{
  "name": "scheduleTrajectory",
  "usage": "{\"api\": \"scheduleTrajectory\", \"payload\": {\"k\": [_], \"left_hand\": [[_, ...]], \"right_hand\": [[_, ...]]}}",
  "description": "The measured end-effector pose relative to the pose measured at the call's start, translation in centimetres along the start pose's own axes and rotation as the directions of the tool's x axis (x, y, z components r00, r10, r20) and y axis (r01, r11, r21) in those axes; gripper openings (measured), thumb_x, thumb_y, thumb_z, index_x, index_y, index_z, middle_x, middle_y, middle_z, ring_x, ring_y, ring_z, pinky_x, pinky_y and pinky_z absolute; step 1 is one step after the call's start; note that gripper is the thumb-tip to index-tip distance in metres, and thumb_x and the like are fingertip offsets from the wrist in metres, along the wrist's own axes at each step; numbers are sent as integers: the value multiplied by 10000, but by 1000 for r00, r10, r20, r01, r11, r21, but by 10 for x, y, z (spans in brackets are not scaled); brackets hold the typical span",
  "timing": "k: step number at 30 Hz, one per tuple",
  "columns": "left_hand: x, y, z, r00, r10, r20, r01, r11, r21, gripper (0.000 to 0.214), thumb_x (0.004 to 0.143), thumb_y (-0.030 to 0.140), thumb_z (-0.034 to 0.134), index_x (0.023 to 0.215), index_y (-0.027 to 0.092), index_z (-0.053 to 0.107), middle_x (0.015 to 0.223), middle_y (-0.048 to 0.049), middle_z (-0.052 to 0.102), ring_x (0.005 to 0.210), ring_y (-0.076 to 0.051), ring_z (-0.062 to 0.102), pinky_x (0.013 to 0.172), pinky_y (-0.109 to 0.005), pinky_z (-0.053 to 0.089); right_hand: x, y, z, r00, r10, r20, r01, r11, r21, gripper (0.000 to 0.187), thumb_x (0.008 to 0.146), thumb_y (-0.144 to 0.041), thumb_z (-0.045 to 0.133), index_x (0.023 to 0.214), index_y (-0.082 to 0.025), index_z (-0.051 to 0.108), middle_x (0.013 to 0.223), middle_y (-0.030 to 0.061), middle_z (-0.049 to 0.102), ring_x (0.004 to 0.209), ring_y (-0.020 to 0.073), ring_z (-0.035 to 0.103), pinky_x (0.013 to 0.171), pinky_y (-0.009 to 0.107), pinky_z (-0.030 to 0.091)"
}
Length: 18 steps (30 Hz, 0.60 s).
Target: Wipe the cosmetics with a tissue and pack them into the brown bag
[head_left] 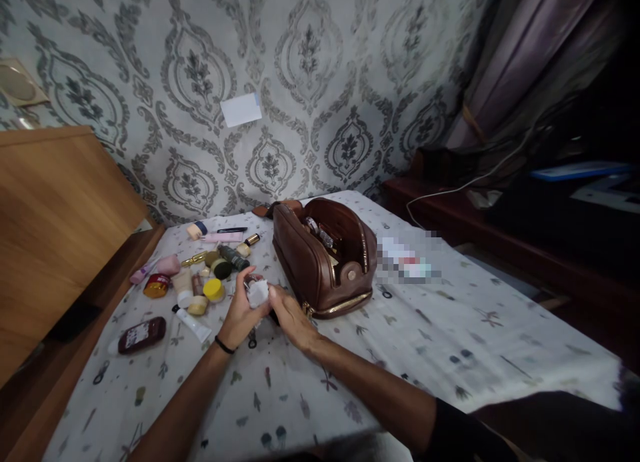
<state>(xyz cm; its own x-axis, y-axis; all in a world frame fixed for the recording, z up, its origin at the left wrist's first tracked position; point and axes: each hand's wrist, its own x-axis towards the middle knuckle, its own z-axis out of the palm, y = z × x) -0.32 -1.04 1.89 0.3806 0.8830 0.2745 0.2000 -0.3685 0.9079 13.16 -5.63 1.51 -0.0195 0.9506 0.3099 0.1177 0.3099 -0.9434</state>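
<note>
Both my hands meet over the bed, just left of an open brown leather toiletry bag point(320, 262). My left hand point(241, 312) is curled around a small white jar point(259, 293), with a black band on the wrist. My right hand point(290, 315) touches the same jar from the right, fingers closed against it. The bag's top gapes open and a few items show inside it.
Several cosmetics lie scattered to the left on the patterned sheet point(400, 342): a yellow-lidded jar point(214, 289), a white tube point(193, 323), a dark red bottle point(140, 334), a pink item point(169, 265). A wooden headboard point(55, 215) stands at left, a dark side table point(500, 229) at right.
</note>
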Motion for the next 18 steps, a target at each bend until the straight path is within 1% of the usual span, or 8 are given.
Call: {"api": "scheduleTrajectory", "payload": {"k": [2,4,6,8,10,12,15,18], "left_hand": [[0,0,0,1000,-11,-27,12,1000,15,631,733,416,730,1244,222,413,1059,-38,563,888,-172,581,818,-300,479],[1,1,-2,996,-6,-90,9,999,37,527,744,413,722,1165,215,475,1005,-23,572,865,-165,571,796,-285,472],[2,2,-4,988,-2,-156,6,1000,29,402,779,420,687,1077,212,514,930,0,572,812,-145,559,746,-254,464],[3,0,-6,980,-9,-197,8,1000,-6,306,825,437,633,1006,211,532,823,27,551,717,-121,531,661,-220,441],[5,-2,-9,969,-23,-247,10,999,-52,284,855,477,588,930,205,550,730,40,518,638,-109,496,596,-206,412],[6,-6,-11,946,-51,-320,18,994,-105,340,863,535,559,857,195,571,682,37,517,604,-108,486,575,-205,406],[8,-7,-13,910,-120,-398,50,982,-182,438,859,613,520,800,185,595,646,17,564,564,-114,493,551,-214,412],[9,-3,-13,895,-143,-422,57,976,-209,481,855,645,501,776,184,616,667,-14,623,557,-132,522,531,-234,430]], "right_hand": [[0,-1,0,1000,-3,17,3,1000,-5,609,963,-618,235,1128,-212,657,1108,95,655,1115,268,545,1024,413,377],[0,0,1,1000,7,21,-7,1000,-2,607,966,-612,228,1135,-214,654,1117,94,659,1110,264,549,1020,418,380],[0,2,1,1000,21,22,-21,1000,16,566,965,-598,272,1157,-217,644,1131,90,655,1125,260,546,1029,419,372],[0,5,2,998,58,40,-60,997,54,485,935,-567,415,1218,-223,606,1088,78,656,1077,249,568,991,406,400],[2,11,4,991,119,60,-127,981,150,509,849,-509,598,1268,-224,554,973,45,647,950,219,595,891,368,447],[4,16,7,981,185,63,-195,935,295,593,736,-432,736,1252,-220,534,877,3,614,856,180,594,803,315,458],[5,21,9,953,295,71,-292,829,476,599,629,-352,825,1148,-231,552,829,-33,585,778,140,599,682,248,437],[5,18,8,894,408,186,-434,681,590,606,591,-344,856,1097,-248,536,839,-44,605,625,105,598,528,212,375]]}}
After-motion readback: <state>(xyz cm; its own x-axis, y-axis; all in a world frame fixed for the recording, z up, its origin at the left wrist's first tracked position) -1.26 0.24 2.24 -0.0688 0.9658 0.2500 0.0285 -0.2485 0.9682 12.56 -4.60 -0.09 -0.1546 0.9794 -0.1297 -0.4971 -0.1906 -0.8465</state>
